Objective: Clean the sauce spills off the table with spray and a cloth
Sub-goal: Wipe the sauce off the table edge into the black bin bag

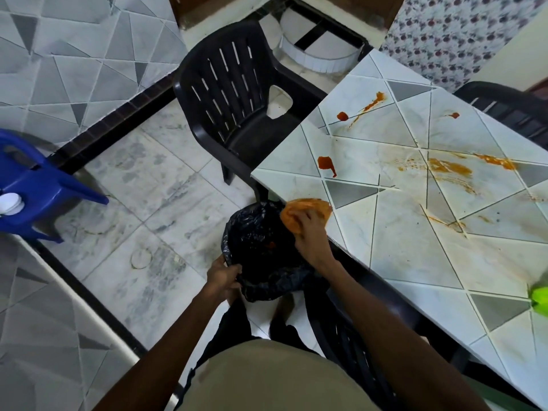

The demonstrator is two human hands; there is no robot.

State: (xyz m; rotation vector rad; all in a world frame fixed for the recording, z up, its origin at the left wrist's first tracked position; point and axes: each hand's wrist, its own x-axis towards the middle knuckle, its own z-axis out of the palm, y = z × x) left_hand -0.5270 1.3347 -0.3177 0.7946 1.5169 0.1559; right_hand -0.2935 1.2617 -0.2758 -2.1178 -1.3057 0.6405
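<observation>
i'm watching right hand [311, 234] gripping orange-stained cloth [307, 209] at table [400, 262] near-left corner, hanging over black bag [258, 232]; left hand [222, 275] clutching bag's near rim. sauce spills [325, 163] sitting farther right.

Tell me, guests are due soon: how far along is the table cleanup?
Some wiping looks done: the orange streaks are smeared thin. In hand: the right hand holds a sauce-stained wad at the table edge, over the black bag the left hand grips. Left: red blobs, streaks.
</observation>
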